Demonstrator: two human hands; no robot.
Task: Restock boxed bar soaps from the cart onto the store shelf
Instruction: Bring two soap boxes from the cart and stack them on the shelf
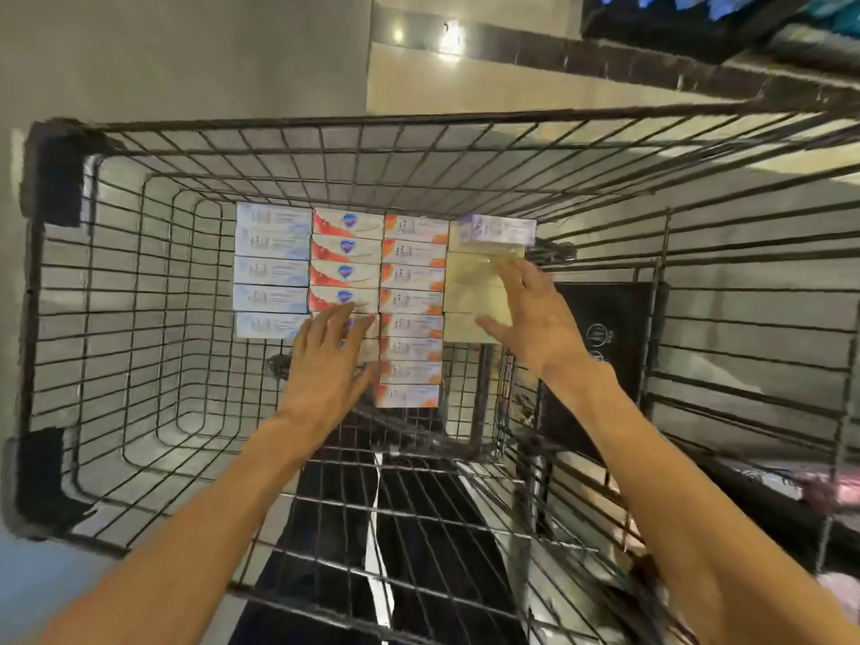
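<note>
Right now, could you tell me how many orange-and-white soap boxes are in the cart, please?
8 orange-and-white soap boxes, stacked in one column, third from the left, running from the cart's far end toward the hands; more may lie underneath.

Ceiling lamps are glaring at the top; wide-angle distortion is bowing the cart rim, and edges are smearing softly.

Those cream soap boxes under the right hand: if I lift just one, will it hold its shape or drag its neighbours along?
The cream soap boxes look like flat-sided rectangular cartons, so one is probably stiff and won't roll. They sit packed edge to edge in a column, so neighbours may shift. The right hand lies open on top; the glossy faces could be slippery.
</note>
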